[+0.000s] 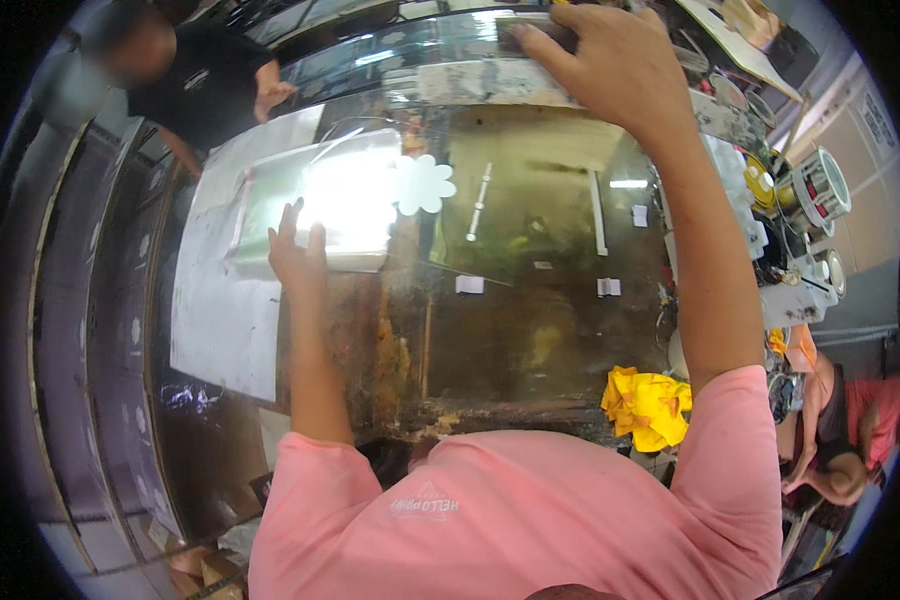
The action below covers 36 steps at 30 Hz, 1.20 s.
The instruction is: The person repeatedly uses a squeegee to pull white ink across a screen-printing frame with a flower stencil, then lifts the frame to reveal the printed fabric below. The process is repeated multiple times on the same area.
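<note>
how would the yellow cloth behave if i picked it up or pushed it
The yellow cloth is probably floppy, judging by its loose folds. It looks thin, so likely light for its bulk. Its bunched, uneven shape seems unlikely to roll.

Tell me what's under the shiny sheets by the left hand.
White paper shows past the left side of the shiny sheets, and brown stained tabletop past their near right edge. Whatever lies directly beneath is covered; the left hand also hides part of the near edge.

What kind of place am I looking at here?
Probably a workshop, perhaps for printing: there's a stained worktable, cans crowded along its right side, and a crumpled yellow cloth near its lower right corner.
</note>
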Motion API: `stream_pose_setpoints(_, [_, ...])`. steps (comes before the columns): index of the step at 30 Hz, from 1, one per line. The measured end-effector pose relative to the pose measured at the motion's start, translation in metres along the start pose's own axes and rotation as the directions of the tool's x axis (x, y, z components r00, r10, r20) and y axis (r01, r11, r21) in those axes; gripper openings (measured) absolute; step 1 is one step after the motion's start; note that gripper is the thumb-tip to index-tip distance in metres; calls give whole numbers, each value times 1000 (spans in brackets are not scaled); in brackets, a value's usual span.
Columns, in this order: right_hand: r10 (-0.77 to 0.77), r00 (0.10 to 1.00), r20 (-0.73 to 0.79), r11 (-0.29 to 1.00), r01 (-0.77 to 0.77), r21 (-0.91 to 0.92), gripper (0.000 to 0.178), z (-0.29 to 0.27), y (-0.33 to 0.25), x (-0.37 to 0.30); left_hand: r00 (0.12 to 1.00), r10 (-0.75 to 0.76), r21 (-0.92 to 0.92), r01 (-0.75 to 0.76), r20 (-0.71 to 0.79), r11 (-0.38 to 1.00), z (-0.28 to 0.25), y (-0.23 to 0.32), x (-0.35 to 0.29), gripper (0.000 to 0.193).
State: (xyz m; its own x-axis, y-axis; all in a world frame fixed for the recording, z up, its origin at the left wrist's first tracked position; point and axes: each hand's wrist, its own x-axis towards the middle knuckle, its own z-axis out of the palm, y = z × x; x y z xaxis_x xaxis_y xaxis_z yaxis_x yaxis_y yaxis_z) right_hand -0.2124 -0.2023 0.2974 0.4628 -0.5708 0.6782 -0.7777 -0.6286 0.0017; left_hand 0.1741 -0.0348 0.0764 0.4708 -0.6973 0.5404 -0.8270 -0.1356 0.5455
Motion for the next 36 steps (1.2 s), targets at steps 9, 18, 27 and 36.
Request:
stream_pose_setpoints(9, [-28, 999, -16, 998, 27, -50, 53, 6, 0, -10, 964, -251, 529, 257, -85, 809, -25, -100, 41, 62])
stream_pose_setpoints(18, [63, 994, 91, 995, -70, 75, 54, 1, 4, 4, 930, 131, 435, -281, 343, 856, 38, -10, -45, 67])
stream_pose_setpoints(27, [38, 999, 22, 998, -39, 41, 58, -5, 2, 9, 909, -108, 536, -139, 403, 833, 50, 4, -48, 57])
stream_pose_setpoints(36, [2, 999, -44, 999, 0, 51, 59, -3, -3, 1, 874, 112, 284, -271, 472, 920, 33, 72, -11, 52])
